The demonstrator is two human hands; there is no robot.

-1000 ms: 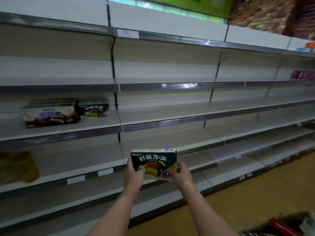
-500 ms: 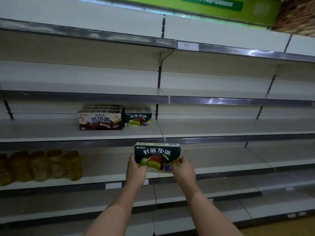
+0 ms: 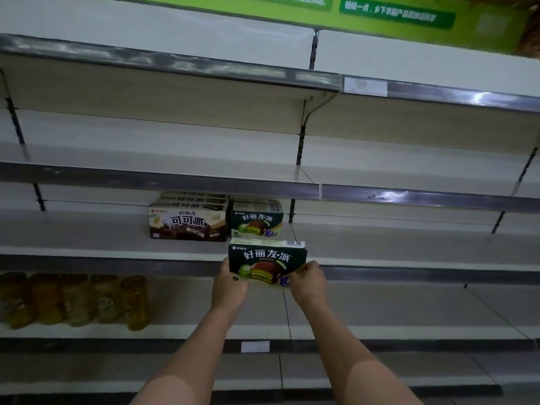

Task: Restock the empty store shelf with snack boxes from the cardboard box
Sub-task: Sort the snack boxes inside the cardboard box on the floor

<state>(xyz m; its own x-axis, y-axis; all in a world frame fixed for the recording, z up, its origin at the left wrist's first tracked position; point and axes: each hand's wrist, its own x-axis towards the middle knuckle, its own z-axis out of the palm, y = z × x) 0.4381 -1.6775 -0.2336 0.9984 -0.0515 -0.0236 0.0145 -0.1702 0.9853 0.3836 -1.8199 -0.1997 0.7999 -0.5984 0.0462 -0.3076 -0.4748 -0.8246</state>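
shelf (image 3: 87,238): brown boxes (image 3: 188,222), green box (image 3: 257,220) | both hands (image 3: 230,283) grip held green box (image 3: 267,263) ends

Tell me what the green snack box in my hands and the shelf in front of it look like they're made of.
Green snack box: printed paperboard, slightly glossy, judging by its crisp folded edges and barcode panel. Both the left hand and the right hand hold it by its ends. Shelf: probably painted sheet metal, matte off-white, with a shiny grey front strip that catches highlights.

left hand (image 3: 229,283) + right hand (image 3: 308,283) grip green snack box (image 3: 267,258) | before shelf (image 3: 117,254)
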